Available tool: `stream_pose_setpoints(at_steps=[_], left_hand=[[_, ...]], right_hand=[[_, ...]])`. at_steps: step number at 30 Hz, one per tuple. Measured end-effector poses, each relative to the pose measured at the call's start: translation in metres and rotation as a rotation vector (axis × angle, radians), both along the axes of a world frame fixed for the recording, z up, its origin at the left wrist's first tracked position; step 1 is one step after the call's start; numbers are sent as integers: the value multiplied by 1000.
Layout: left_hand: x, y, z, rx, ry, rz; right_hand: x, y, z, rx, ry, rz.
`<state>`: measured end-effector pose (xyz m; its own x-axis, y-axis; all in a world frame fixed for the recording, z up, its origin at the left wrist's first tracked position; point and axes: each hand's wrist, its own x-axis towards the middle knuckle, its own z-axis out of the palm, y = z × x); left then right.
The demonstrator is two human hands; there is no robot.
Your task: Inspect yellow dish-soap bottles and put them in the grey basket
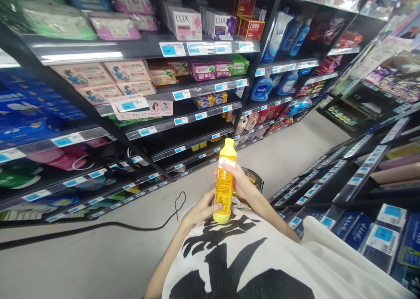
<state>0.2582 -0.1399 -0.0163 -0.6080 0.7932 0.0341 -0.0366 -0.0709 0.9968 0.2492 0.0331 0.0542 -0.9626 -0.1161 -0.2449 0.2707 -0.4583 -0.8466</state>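
A yellow plastic bottle (224, 185) with a yellow cap and a label full of small print is held upright in front of my chest. My left hand (205, 208) grips it low down, with the thumb across the label near the base. Higher up, my right hand (236, 177) wraps round it, thumb lying just below the neck. Both hands are closed on the bottle, and some of the fingers are hidden behind it. Partly covered by my right arm, a dark basket (259, 178) with yellowish items in it shows behind the bottle.
Shelves on the left hold boxed soaps (187, 24), pink soap packs (129, 73) and blue bottles (261, 89). Another shelf row with blue boxes (354, 231) stands close on my right. A black cable (131, 226) crosses the grey floor (98, 255).
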Motion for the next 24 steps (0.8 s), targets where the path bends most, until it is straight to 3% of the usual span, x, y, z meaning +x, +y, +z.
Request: stream_pose_setpoints(at_steps=[24], left_hand=[[0,1,-5,-5,24,16]], right_hand=[[1,1,-5,-56,-47,-30]])
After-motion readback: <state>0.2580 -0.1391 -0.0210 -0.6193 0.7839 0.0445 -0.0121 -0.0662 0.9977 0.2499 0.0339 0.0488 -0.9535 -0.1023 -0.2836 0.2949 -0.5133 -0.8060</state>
